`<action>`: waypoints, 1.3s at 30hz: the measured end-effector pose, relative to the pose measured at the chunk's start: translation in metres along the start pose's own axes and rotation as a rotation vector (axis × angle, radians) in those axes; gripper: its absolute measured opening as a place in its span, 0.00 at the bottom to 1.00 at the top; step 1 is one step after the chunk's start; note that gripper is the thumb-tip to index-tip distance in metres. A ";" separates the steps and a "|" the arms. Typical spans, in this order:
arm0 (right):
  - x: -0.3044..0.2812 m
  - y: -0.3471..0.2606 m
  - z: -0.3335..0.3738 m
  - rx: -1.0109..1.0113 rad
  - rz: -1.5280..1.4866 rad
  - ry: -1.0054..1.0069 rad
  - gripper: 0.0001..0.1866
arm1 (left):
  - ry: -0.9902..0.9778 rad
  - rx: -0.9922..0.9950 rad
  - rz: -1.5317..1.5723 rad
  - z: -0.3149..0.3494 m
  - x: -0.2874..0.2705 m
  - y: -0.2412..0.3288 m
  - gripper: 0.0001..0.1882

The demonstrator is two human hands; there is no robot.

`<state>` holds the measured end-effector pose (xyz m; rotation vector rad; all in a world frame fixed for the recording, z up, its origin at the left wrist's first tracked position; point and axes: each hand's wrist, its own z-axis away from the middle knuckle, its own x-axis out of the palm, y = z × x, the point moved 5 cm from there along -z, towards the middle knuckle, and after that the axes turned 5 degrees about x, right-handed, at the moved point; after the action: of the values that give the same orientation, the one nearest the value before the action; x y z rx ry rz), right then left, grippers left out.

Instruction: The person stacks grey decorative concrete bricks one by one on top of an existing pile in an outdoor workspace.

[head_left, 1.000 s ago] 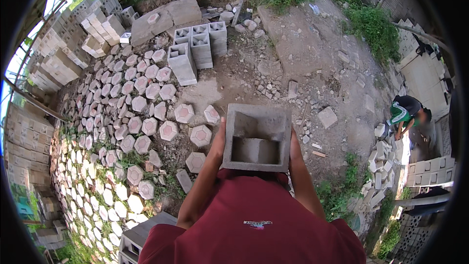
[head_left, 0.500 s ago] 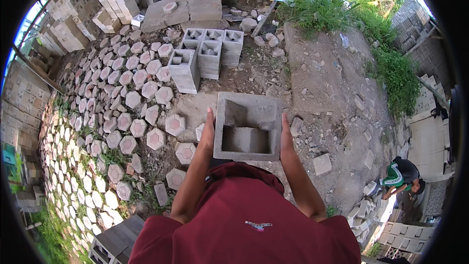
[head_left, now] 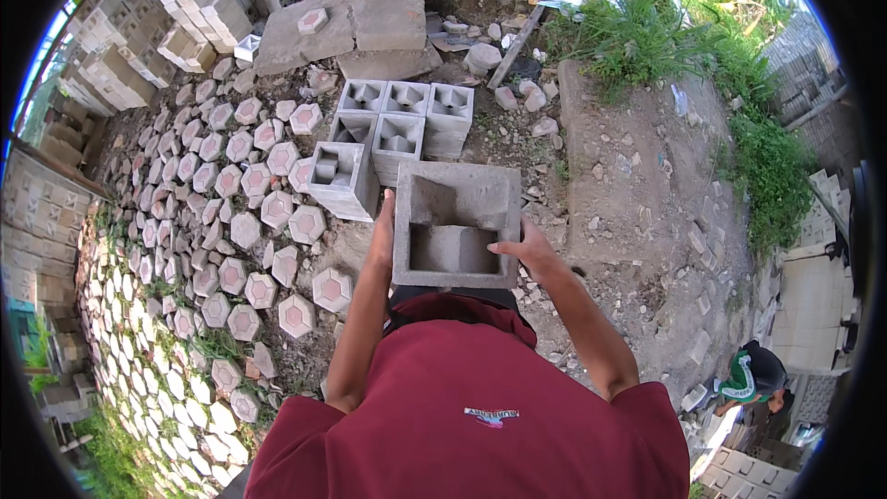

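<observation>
In the head view, both hands grip a grey, square-rimmed hollow concrete block (head_left: 456,226), held before the wearer's maroon shirt (head_left: 443,397) with its open side facing the camera. The left hand (head_left: 382,245) lies along the block's left wall, fingertips at its upper part; its palm side is hidden. The right hand (head_left: 531,249) hooks its thumb over the right rim into the lower cavity, its other fingers mostly out of sight beyond the wall.

Past the block's upper left corner stands a cluster of light-grey hollow concrete blocks (head_left: 399,155) on the ground (head_left: 637,286). The held block overlaps its near edge, hiding the lower part of one.

Hexagonal concrete pavers with pinkish centres (head_left: 297,315) cover the ground's left side; another rests near the far edge of a cracked grey concrete slab (head_left: 388,18). Stacked pale blocks (head_left: 125,51) at upper left are cut by the dark lens border. At the right, a bent-over co-worker in dark and green clothing (head_left: 762,370) is small, hands hard to make out.
</observation>
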<state>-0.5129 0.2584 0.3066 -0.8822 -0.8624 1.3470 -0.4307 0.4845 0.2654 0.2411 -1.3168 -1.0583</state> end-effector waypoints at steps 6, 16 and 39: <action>-0.010 -0.021 -0.119 0.144 0.077 -0.154 0.30 | 0.122 -0.039 -0.089 -0.082 0.001 0.051 0.32; -0.005 -0.077 -0.349 0.211 0.289 -0.430 0.26 | 0.287 0.084 -0.069 -0.253 -0.085 0.095 0.33; 0.140 0.024 -0.801 0.305 0.968 -0.633 0.27 | 1.524 0.207 -0.698 -0.359 -0.387 0.087 0.17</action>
<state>0.2056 0.3744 -0.0562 -0.6342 -0.6572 2.6199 -0.0348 0.6726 -0.0411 1.4078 0.1064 -0.8734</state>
